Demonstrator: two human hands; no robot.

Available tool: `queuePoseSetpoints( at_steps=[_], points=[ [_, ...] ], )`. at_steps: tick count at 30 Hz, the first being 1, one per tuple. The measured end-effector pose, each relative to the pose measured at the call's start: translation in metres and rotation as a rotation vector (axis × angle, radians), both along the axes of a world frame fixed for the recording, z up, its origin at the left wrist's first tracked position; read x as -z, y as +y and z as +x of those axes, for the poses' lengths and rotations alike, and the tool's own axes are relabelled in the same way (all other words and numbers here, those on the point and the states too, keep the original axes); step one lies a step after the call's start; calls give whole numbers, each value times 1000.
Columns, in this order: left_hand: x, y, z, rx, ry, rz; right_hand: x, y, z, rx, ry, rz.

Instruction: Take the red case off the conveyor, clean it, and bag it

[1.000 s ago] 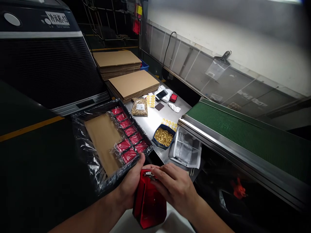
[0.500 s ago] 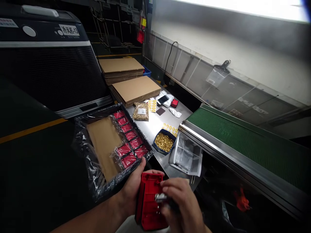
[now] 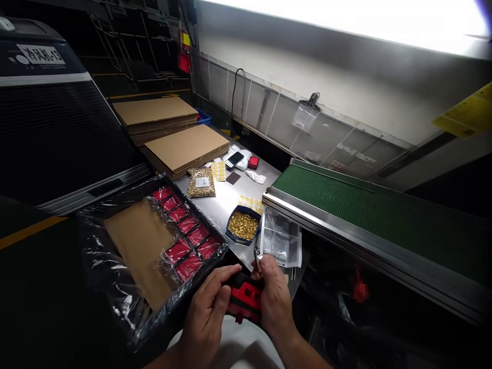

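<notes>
Now, black machine [image 3: 65, 133]: filling the far left, well apart from both hands.
Green conveyor [image 3: 346, 192]: slanting off to the right, right alongside the metal worktop [image 3: 223, 202].
Plastic-lined tray [image 3: 209, 221]: just left of the action, red pieces [image 3: 188, 266] packed beside a brown cardboard sheet [image 3: 140, 246].
Left hand [image 3: 203, 307]: up against the left end of a red-and-black case [image 3: 248, 297], thumb raised; how firm that grip is, I cannot tell.
Right hand [image 3: 277, 294]: by the case's right end, grip narrow, fingertips pinching a small metal tool [image 3: 258, 252].
Dark tub [image 3: 229, 237]: on the worktop beyond the hands, golden bits [image 3: 243, 225] inside.
Case: held up between the hands, above the lap; the step looks like turning or checking it, and the next move seems to call for a firm left-hand hold.
Metal tool: smallest of all, poking up from the right fingertips; any turn of the case probably calls for keeping it clear.
</notes>
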State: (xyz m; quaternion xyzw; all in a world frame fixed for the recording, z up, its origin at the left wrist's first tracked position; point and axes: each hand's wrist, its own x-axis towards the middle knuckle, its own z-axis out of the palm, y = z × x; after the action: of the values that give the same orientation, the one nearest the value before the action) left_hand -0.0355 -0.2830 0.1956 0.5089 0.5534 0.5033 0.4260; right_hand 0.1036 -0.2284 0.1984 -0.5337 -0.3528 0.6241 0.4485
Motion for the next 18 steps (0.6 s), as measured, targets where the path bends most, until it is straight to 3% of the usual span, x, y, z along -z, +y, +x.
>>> queuePoseSetpoints(
  at_steps=[9, 15, 18],
  points=[
    [-8, 6, 0, 88, 254, 78, 2, -3, 3, 28, 68, -78],
    [-10, 11, -3, 217, 90, -48, -14, 6, 9, -24, 37, -28],
    [-6, 8, -3, 130, -39, -168, -8, 11, 17, 11, 90, -23]
  ],
)
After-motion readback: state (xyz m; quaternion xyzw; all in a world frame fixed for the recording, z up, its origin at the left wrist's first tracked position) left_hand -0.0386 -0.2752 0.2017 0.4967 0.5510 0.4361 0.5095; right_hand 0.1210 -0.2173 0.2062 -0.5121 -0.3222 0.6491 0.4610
